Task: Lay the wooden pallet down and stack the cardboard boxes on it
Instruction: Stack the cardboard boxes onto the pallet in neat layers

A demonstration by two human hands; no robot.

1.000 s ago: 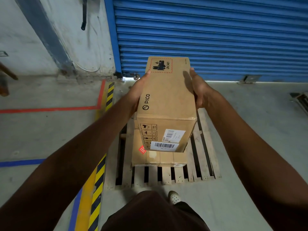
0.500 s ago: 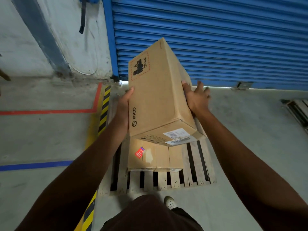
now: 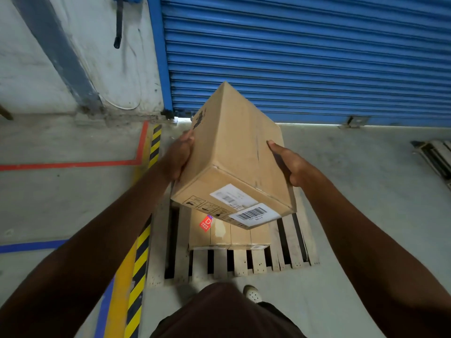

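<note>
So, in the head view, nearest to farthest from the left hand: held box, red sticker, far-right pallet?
1. held box: gripped by the left hand.
2. red sticker: below, on the lower box.
3. far-right pallet: away at the right edge.

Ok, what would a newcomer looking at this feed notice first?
A large brown cardboard box, tilted, fills the centre, gripped at its sides by the left hand and right hand. Below it a pale slatted wooden pallet lies flat, carrying a second cardboard box. Behind, a bright blue ribbed roller shutter spans the background.
</note>
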